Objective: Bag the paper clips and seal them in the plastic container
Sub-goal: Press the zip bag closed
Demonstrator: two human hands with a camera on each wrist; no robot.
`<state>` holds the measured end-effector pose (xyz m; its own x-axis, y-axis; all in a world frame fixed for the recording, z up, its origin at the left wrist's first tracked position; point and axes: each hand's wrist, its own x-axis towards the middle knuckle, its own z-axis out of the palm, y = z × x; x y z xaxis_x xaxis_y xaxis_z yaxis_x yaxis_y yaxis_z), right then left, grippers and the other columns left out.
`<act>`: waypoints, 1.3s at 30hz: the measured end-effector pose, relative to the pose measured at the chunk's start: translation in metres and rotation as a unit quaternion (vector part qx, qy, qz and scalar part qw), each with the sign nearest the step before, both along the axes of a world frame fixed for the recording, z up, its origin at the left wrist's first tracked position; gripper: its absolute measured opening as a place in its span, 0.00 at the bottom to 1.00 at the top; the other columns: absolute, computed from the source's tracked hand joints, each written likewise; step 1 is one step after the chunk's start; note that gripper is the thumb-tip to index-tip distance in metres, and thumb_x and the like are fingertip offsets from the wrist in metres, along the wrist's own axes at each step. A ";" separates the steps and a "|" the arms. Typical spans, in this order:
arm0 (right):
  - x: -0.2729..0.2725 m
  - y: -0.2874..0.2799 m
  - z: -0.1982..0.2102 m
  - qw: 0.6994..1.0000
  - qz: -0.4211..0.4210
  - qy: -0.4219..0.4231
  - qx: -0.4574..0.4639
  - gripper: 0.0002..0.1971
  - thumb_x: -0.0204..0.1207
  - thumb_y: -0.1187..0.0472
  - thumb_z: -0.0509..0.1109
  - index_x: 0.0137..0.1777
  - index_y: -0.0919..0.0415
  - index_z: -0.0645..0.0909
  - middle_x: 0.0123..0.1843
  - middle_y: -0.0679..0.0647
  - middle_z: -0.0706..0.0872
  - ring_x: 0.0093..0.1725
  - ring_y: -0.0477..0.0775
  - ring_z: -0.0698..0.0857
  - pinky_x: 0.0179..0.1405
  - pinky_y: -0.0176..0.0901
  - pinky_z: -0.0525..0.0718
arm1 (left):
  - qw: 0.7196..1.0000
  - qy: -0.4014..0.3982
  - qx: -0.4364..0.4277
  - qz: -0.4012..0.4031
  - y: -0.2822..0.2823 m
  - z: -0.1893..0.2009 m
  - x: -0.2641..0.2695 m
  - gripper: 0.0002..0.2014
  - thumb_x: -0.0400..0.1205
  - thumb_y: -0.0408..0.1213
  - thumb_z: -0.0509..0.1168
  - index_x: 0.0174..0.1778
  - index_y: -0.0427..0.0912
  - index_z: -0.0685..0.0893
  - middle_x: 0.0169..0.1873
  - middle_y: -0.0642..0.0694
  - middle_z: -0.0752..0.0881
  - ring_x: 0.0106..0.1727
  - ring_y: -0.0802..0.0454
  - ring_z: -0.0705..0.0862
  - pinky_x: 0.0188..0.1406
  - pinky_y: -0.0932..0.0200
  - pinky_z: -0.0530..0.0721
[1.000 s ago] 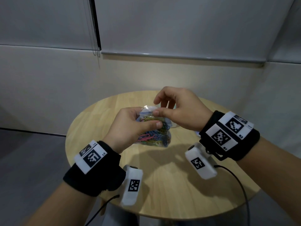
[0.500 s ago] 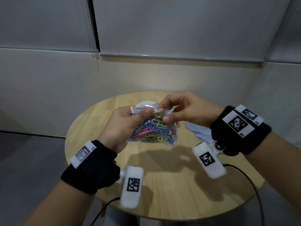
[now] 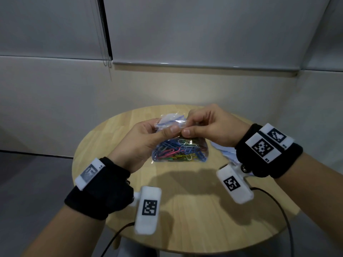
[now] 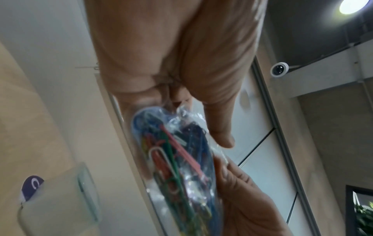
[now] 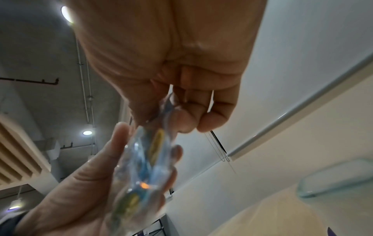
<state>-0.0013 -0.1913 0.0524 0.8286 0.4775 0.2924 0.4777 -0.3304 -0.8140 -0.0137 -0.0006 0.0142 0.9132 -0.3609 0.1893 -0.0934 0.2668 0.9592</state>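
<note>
A clear plastic bag (image 3: 179, 150) full of coloured paper clips hangs above the round wooden table (image 3: 185, 210). My left hand (image 3: 148, 138) pinches the bag's top edge from the left, and my right hand (image 3: 207, 127) pinches it from the right, thumbs almost touching. The left wrist view shows the bag (image 4: 177, 161) from below, between the thumb and the curled fingers. In the right wrist view the bag (image 5: 145, 169) is blurred under the pinching fingertips (image 5: 187, 123). A clear plastic container (image 4: 58, 199) stands on the table; its lid (image 5: 335, 178) lies apart.
A pale bluish plastic piece (image 3: 225, 153) lies on the table behind my right wrist, mostly hidden. Walls close in behind and to the right of the table. Black cables (image 3: 278, 206) trail from the wrist cameras over the near table edge.
The bag has been turned so that it hangs flat, facing me, with its top edge up. Both hands have shifted to pinch along that top edge, thumbs now close together.
</note>
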 end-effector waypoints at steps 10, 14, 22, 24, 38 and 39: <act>-0.005 0.000 -0.002 0.994 -0.022 -0.029 0.099 0.11 0.59 0.76 0.80 0.41 0.64 0.87 0.37 0.56 0.89 0.34 0.51 0.87 0.37 0.40 0.88 | 1.000 0.000 -0.009 0.013 0.002 -0.002 0.000 0.21 0.76 0.36 0.71 0.62 0.28 0.85 0.55 0.26 0.88 0.52 0.36 0.89 0.55 0.41 0.87; -0.005 -0.002 -0.001 0.994 0.002 -0.005 0.110 0.18 0.61 0.78 0.78 0.52 0.67 0.86 0.46 0.56 0.90 0.43 0.50 0.90 0.46 0.44 0.90 | 1.000 0.003 -0.010 0.015 0.002 -0.002 0.000 0.20 0.77 0.35 0.67 0.62 0.26 0.84 0.54 0.26 0.88 0.51 0.35 0.89 0.55 0.41 0.87; -0.005 -0.001 -0.001 0.999 0.037 0.027 0.028 0.08 0.68 0.64 0.74 0.36 0.49 0.89 0.33 0.44 0.89 0.37 0.40 0.86 0.38 0.32 0.82 | 1.000 -0.013 -0.013 0.023 0.000 -0.003 0.000 0.19 0.74 0.38 0.70 0.55 0.28 0.88 0.48 0.31 0.91 0.46 0.40 0.91 0.47 0.50 0.90; -0.004 0.000 0.002 0.999 0.031 0.026 -0.008 0.06 0.68 0.62 0.74 0.33 0.49 0.87 0.32 0.46 0.85 0.32 0.39 0.82 0.33 0.31 0.79 | 0.999 -0.012 -0.018 0.037 -0.001 -0.006 0.002 0.19 0.73 0.36 0.69 0.56 0.27 0.87 0.49 0.28 0.90 0.46 0.38 0.90 0.48 0.47 0.89; 0.001 -0.007 -0.009 0.994 -0.081 0.012 0.075 0.13 0.63 0.72 0.79 0.41 0.59 0.79 0.27 0.52 0.82 0.27 0.49 0.80 0.30 0.44 0.82 | 0.985 -0.083 0.004 0.151 -0.011 -0.010 0.006 0.08 0.77 0.36 0.69 0.44 0.34 0.88 0.34 0.41 0.92 0.33 0.47 0.89 0.35 0.55 0.88; 0.000 -0.007 -0.010 0.995 -0.080 0.023 0.055 0.08 0.67 0.70 0.77 0.39 0.61 0.80 0.26 0.54 0.82 0.24 0.47 0.79 0.28 0.40 0.80 | 0.984 -0.086 0.007 0.153 -0.010 -0.010 0.006 0.10 0.76 0.37 0.69 0.45 0.33 0.88 0.35 0.40 0.92 0.35 0.46 0.89 0.37 0.54 0.88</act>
